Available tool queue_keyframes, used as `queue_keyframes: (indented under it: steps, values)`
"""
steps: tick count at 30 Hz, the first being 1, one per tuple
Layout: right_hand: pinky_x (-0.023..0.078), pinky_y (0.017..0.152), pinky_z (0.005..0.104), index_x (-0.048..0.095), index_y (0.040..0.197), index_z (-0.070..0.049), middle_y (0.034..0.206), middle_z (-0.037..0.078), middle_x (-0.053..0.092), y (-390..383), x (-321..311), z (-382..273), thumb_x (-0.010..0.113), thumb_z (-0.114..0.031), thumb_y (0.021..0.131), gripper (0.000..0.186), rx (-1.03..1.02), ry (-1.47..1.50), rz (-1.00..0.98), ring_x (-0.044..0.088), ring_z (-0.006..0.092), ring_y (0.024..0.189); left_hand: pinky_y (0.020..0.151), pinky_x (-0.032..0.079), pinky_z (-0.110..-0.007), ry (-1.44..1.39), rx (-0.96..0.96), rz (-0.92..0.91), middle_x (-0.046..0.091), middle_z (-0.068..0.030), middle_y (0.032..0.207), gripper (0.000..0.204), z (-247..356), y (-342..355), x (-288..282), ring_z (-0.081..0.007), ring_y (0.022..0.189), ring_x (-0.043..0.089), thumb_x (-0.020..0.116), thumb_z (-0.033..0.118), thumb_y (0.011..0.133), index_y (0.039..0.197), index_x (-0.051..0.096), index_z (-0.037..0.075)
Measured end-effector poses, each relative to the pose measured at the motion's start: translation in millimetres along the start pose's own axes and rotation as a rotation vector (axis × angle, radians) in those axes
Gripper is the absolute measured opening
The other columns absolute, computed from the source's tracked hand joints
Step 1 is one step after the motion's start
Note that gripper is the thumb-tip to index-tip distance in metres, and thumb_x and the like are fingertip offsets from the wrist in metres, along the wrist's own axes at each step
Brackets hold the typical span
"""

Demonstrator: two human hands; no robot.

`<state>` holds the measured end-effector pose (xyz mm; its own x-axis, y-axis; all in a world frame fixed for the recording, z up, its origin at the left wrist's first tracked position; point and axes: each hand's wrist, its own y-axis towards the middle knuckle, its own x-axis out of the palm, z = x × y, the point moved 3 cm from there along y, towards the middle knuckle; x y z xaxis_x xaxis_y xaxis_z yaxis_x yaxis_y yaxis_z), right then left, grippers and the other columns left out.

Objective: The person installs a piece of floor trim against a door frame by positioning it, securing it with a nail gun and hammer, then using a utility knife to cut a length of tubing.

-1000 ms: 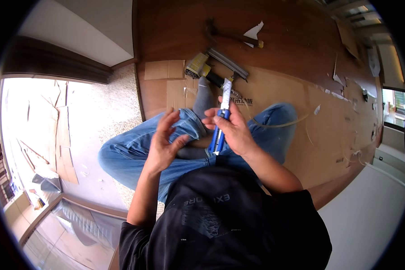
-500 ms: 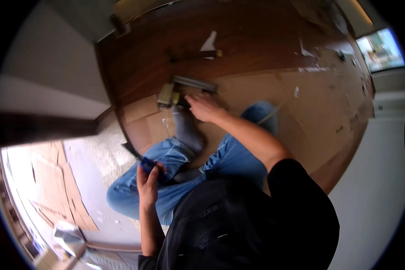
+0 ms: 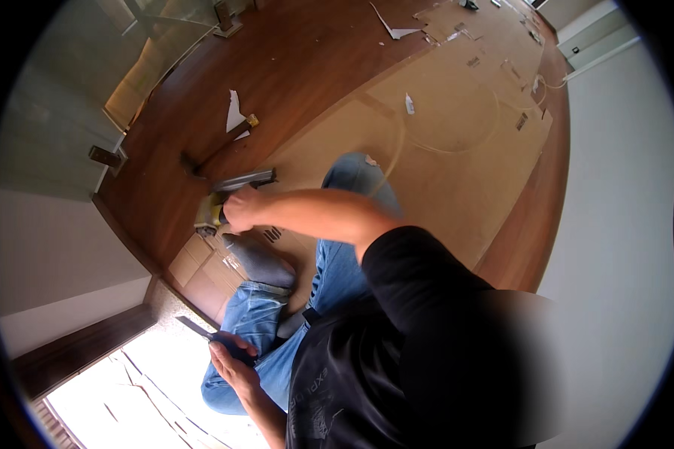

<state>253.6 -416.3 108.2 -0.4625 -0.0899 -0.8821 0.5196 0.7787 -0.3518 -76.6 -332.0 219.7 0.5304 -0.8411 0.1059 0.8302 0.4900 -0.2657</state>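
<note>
My right hand [image 3: 241,210] is wrapped round the grip of a nail gun [image 3: 208,212] with a yellowish body and a long grey magazine [image 3: 243,179]. The nail gun is low over the floor, just beyond my grey-socked foot [image 3: 260,262]. Over my left knee, my left hand [image 3: 232,365] holds a chisel [image 3: 195,327] by its dark blue handle, its flat metal blade pointing away to the left. My fingers hide part of both grips.
Under my crossed legs lies cardboard sheeting [image 3: 434,194] on a brown wood floor [image 3: 299,67]. A hammer [image 3: 221,153] rests beyond the nail gun, beside a white scrap [image 3: 234,112]. A pale hose [image 3: 494,123] curls over the cardboard near a small white tube [image 3: 410,104]. A white wall [image 3: 614,224] rises at right.
My view has turned, so the scene sits further left and lower. My right hand is still at the nail gun, its fingers now closed round the grip. The chisel stays in my left hand.
</note>
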Motion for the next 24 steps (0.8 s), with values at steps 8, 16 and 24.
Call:
queue_keyframes:
  steps: [8, 16, 24]
  values:
    - [0.055, 0.075, 0.0503, 0.07, 0.107, -0.004, 0.092, 0.022, 0.073, -185.9, -118.3, 110.6, 0.068, -0.035, 0.085, 0.039, 0.425, 0.405, 0.202, 0.073, 0.0379, 0.085, 0.07, 0.05, -0.028, 0.083, 0.017, 0.023, 0.059, -0.0066, 0.094, 0.03, 1.6, 27.7, -7.7, -0.0139, 0.075, 0.059, 0.044, 0.025, 0.114, 0.131, 0.05, 0.001]
    - [0.055, 0.081, 0.0542, 0.065, 0.112, 0.002, 0.097, 0.03, 0.071, -446.8, 34.7, 287.1, 0.07, -0.035, 0.091, 0.043, 1.221, 0.285, 0.676, 0.07, 0.0478, 0.096, 0.076, 0.046, -0.024, 0.384, -0.044, -0.103, 0.057, 0.0005, 0.093, 0.025, -16.7, 94.9, 25.7, -0.0079, 0.083, 0.052, 0.069, 0.008, 0.1, 0.122, 0.059, 0.002]
    - [0.052, 0.091, 0.0551, 0.061, 0.119, 0.004, 0.108, 0.031, 0.07, -506.1, 167.7, 308.0, 0.067, -0.038, 0.095, 0.05, 1.591, 0.32, 0.556, 0.067, 0.0487, 0.107, 0.078, 0.052, -0.035, 0.853, 0.088, -0.123, 0.066, -0.011, 0.092, 0.018, -10.4, 144.4, 64.8, -0.02, 0.082, 0.062, 0.064, 0.017, 0.102, 0.111, 0.064, 0.002]
